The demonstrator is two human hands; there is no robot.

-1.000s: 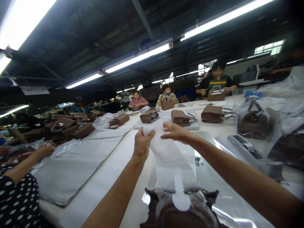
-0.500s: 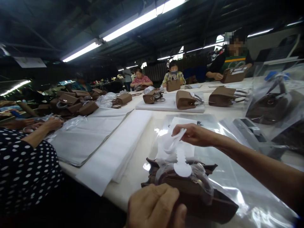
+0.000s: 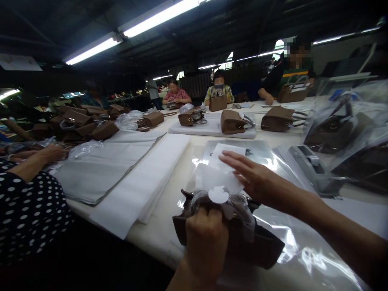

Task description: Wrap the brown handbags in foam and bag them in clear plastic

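A dark brown handbag (image 3: 251, 246) stands before me at the table's near edge, its handles wrapped in clear plastic (image 3: 247, 214). My left hand (image 3: 207, 232) is closed in a fist at the bag's top, beside the handles; its fingertips are hidden. A white tag with a rounded end (image 3: 218, 195) lies over the handles. Just beyond it a white sheet (image 3: 209, 178) stands up from the bag. Over that sheet's right side is my right hand (image 3: 247, 169), fingers stretched out and holding nothing; I cannot tell whether it touches the sheet. Clear plastic bags (image 3: 291, 218) lie underneath.
Stacked white foam sheets (image 3: 145, 182) and grey-white sheets (image 3: 118, 161) lie to the left, beside a co-worker's polka-dot sleeve (image 3: 36, 210). Brown bags are heaped at far left (image 3: 77, 117). More handbags (image 3: 232, 121) stand across the table. A grey device (image 3: 315, 169) sits right; several people work behind.
My right hand has let go of the white tag, and its fingers have straightened. The tag has dropped onto the handles. My left hand has moved forward onto the bag's top.
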